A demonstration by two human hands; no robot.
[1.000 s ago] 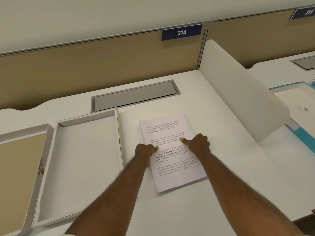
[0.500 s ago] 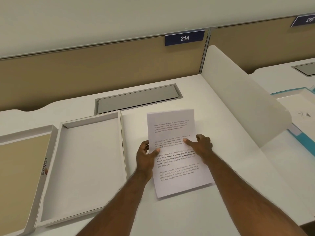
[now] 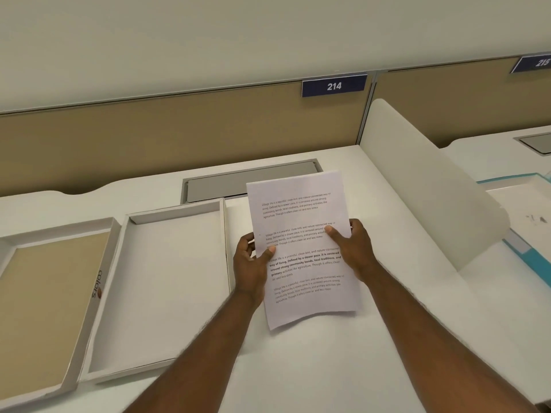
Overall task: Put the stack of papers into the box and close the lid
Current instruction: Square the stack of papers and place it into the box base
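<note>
A stack of white printed papers point(image 3: 301, 234) is held up off the desk, tilted toward me. My left hand point(image 3: 252, 266) grips its left edge with the thumb on top. My right hand point(image 3: 354, 248) grips the right edge, thumb pressed on the text. To the left lies the open white box point(image 3: 167, 281), shallow and with nothing in it. Its lid point(image 3: 44, 293) lies upside down further left, with a tan inside and the word "colors" on its side wall.
A white desk point(image 3: 328, 368) carries everything. A grey cable hatch point(image 3: 250, 181) sits behind the box. A curved white divider point(image 3: 423, 192) stands at the right, a tan partition with a "214" sign point(image 3: 334, 85) behind. A teal-edged tray point(image 3: 524, 210) rests on the neighbouring desk.
The papers lay flat on the desk under both hands a second ago; now both hands have gripped the edges and lifted the stack up and slightly away from me.
</note>
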